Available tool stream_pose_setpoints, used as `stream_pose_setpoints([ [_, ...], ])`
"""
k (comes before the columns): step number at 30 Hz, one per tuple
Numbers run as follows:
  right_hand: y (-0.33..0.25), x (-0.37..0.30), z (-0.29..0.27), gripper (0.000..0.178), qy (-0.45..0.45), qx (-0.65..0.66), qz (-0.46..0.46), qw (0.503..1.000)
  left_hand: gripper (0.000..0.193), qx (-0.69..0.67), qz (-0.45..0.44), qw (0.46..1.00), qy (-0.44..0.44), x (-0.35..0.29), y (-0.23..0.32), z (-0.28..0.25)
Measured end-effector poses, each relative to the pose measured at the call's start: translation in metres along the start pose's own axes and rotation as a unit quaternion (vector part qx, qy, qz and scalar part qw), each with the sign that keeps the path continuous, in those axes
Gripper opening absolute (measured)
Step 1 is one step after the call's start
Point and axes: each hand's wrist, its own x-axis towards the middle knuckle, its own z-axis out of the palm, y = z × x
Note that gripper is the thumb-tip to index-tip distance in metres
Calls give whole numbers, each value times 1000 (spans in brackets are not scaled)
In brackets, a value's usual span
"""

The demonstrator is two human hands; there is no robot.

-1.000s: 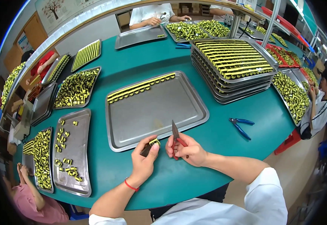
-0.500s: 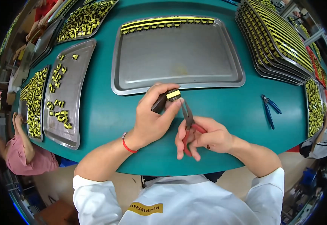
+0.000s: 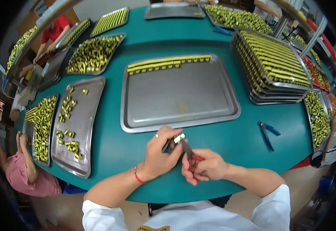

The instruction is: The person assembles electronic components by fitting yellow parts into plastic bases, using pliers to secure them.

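Note:
My left hand (image 3: 156, 156) is closed around a small yellow-and-black transformer (image 3: 179, 138), pinched between thumb and fingers. A dark piece shows in the same palm, mostly hidden by the fingers. In my right hand (image 3: 210, 164) are needle-nose pliers (image 3: 188, 151) with red handles; the tips reach the transformer's lower side beside my left thumb. Whether the jaws grip a pin is too small and blurred to tell. Just beyond both hands lies a metal tray (image 3: 175, 96), with yellow-and-black transformers (image 3: 168, 61) lined up in rows along its far edge.
To the right lie blue-handled cutters (image 3: 267, 134) and a tall stack of filled trays (image 3: 276, 61). At left, a tray (image 3: 79, 127) holds scattered transformers beside a heaped tray (image 3: 42, 131). Another heaped tray (image 3: 94, 54) stands farther back. Co-workers sit at both sides and the far end.
The view has tilted up, so the table's far end shows and everything sits lower. The plier tips have come closer to the transformer, which is turned slightly. Both hands keep their holds.

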Motion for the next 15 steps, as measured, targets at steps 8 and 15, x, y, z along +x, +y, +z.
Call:
stream_pose_setpoints([
  [8,3,-4,10,34,-2,-6,-11,1000,39,41,54,998,-1,4,17,-5],
  [15,-9,-4,10,32,4,1,7,1000,40,65,80,995,2,11,17,-9],
])
